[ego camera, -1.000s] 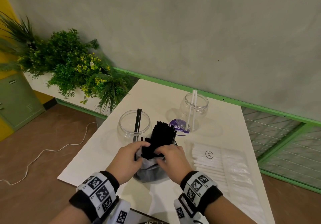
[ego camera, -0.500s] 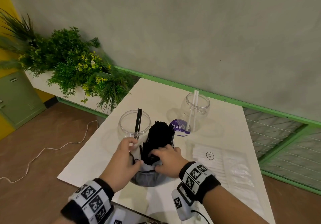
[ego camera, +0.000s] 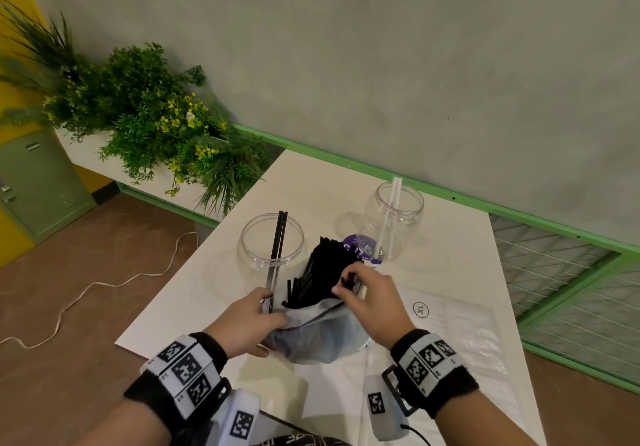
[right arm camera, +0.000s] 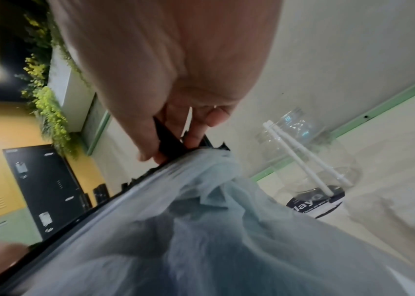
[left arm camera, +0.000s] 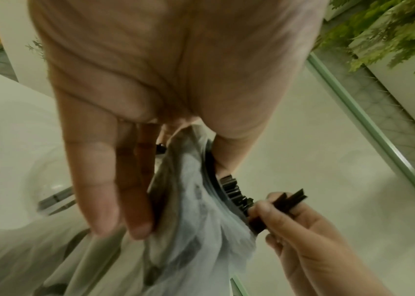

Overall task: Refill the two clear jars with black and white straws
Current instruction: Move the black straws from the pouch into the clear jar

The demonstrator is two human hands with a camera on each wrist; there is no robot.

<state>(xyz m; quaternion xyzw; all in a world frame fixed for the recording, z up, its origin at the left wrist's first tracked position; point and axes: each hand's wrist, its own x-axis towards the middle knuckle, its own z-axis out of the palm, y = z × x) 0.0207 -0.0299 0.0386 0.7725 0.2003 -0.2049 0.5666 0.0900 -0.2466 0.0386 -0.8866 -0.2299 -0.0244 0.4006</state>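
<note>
A clear plastic bag point(ego camera: 322, 336) stands on the white table point(ego camera: 460, 248) with a bundle of black straws point(ego camera: 327, 267) sticking out of it. My left hand point(ego camera: 268, 310) holds the bag's left edge between thumb and fingers point(left arm camera: 115, 190). My right hand point(ego camera: 344, 284) pinches a few black straws point(left arm camera: 290, 201) at the bundle's top, also seen as black straws point(right arm camera: 168, 143) in the right wrist view. Behind the bag stand the left clear jar point(ego camera: 272, 243) with two black straws and the right clear jar point(ego camera: 396, 219) with two white straws point(right arm camera: 302, 160).
A flat clear pack of white straws point(ego camera: 453, 328) marked XL lies right of the bag. A purple round label point(ego camera: 362, 250) lies by the right jar. Green plants point(ego camera: 149, 123) fill the planter left of the table. A white cable point(ego camera: 86, 290) trails over the floor.
My right hand rose from the bag's mouth and now pinches a few straws near the bundle's top. My left hand slid down from the straws to the bag's left edge.
</note>
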